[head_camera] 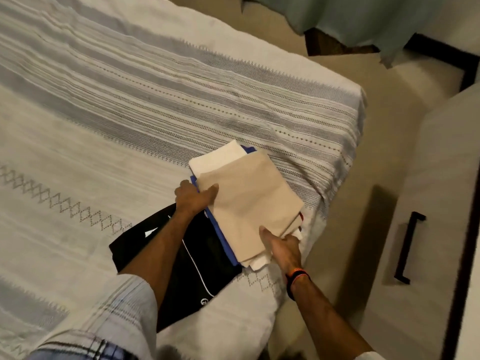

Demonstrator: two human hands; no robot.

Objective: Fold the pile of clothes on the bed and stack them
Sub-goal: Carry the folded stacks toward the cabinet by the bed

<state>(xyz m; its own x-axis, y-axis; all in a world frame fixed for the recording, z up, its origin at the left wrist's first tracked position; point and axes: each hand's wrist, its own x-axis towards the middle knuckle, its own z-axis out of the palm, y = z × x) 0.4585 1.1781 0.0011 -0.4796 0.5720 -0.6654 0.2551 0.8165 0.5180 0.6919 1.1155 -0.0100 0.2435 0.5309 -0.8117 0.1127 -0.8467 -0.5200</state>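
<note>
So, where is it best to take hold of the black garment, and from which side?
Probably at its free corner on the left, coming from the left. There the black garment lies flat on the bed, uncovered. Its right part sits under the folded stack, where both hands already are.

You look from your head, forward and steeply down, close over the bed point(155, 105) corner; your own forearms reach in from the bottom edge
</note>
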